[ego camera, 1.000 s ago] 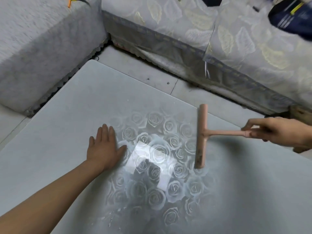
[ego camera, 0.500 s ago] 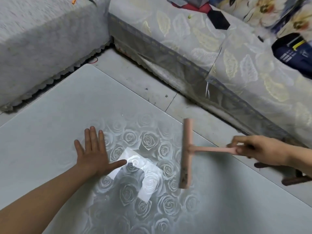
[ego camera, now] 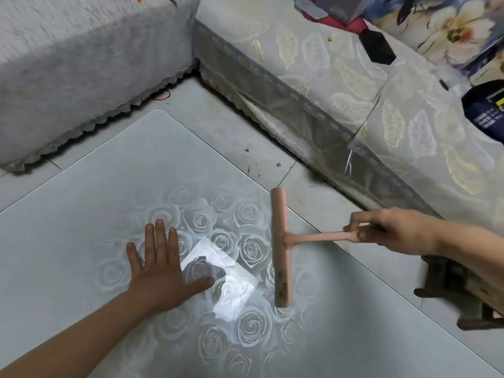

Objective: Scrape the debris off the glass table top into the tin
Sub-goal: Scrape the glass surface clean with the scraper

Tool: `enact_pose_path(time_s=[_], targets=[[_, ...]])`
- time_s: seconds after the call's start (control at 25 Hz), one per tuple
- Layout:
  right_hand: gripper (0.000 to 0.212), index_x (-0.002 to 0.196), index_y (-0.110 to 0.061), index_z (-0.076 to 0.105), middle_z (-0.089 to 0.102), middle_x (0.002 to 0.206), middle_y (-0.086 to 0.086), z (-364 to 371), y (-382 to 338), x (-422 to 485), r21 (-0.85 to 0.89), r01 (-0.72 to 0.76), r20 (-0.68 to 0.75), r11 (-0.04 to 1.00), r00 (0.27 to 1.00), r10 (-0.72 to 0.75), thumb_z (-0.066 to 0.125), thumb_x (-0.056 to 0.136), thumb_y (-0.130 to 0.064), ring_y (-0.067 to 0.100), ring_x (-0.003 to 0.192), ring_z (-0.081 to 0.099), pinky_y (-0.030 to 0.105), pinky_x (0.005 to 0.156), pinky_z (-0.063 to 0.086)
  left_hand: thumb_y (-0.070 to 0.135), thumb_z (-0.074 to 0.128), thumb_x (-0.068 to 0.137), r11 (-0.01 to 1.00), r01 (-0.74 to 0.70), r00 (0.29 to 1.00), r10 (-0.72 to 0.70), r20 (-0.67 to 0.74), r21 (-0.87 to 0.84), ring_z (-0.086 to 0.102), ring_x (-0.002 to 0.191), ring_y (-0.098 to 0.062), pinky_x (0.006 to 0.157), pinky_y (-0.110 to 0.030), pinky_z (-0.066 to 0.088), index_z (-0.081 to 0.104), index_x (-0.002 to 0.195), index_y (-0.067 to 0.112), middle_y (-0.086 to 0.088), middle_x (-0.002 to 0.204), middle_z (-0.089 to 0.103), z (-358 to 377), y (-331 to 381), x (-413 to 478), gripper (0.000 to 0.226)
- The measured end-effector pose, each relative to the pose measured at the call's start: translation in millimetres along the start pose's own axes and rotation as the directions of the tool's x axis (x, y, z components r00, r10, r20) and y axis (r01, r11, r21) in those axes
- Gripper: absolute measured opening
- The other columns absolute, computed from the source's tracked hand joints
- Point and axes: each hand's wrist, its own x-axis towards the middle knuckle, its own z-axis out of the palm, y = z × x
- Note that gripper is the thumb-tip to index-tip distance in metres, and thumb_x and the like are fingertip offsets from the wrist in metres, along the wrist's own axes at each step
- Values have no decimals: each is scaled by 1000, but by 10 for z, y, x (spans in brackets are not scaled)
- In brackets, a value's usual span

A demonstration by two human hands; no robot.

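The glass table top (ego camera: 81, 227) is frosted with a rose pattern in its middle. My left hand (ego camera: 159, 268) lies flat on it with fingers spread, left of a bright reflection. My right hand (ego camera: 395, 231) grips the thin handle of a pink T-shaped scraper (ego camera: 281, 249). Its long blade stands on the glass to the right of my left hand, and the blade's far end reaches the table's far edge. I see no tin in view, and no plain debris on the glass.
A grey sofa (ego camera: 68, 64) sits at the back left and a leaf-patterned sofa (ego camera: 354, 91) runs along the back right. Tiled floor (ego camera: 231, 132) with small dark specks lies between them and the table. A dark wooden stool (ego camera: 450, 290) stands at the right.
The view has tilted up, showing more of the sofas. The scraper and my right hand have shifted along the glass near the far edge. My left hand stays flat on the glass.
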Motion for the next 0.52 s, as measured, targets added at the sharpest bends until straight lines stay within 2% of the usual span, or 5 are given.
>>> enact_pose_path(time_s=[0.08,0.16,0.28,0.4,0.52], targets=[[5,97,-44,53,59,79,-12,85,-252,162,-39,97,-26,995,995,-98,48,96,-42,6,70,53,30,75,47,100,-15,42,995,-69,996,64,-70,-66,-42,135,-26,101,-57,-27,-37,136,15,-11,144,-48,6,-4,-61,129],[5,98,-47,52,57,76,-18,-71,-337,250,-123,119,-40,985,991,-125,48,95,-45,1,72,54,26,72,44,92,-3,66,984,-160,964,138,-228,-80,4,148,-31,109,-64,8,8,151,2,-20,159,1,67,-114,-99,124],[1,90,-42,59,59,70,-15,-520,-281,364,-1,52,-103,999,993,-52,58,90,-41,7,68,56,24,68,45,81,10,83,976,-184,936,136,-325,-120,41,135,-33,99,-63,36,39,139,-8,-22,149,36,-58,-424,-149,110],[6,88,-31,61,56,68,-8,-513,-578,616,186,101,-117,977,990,-80,61,91,-26,6,60,50,15,59,43,91,-1,68,996,-88,946,81,-314,-10,20,144,-36,109,-63,20,26,144,-8,-26,155,18,-279,-894,-93,128],[19,92,-37,56,56,75,-4,-255,-1195,994,140,248,-10,959,969,-249,55,96,-18,13,68,51,28,70,45,100,-10,40,997,77,973,-80,-217,-20,-13,147,-31,115,-54,-3,1,150,0,-22,158,-9,-434,-1286,-69,149]])
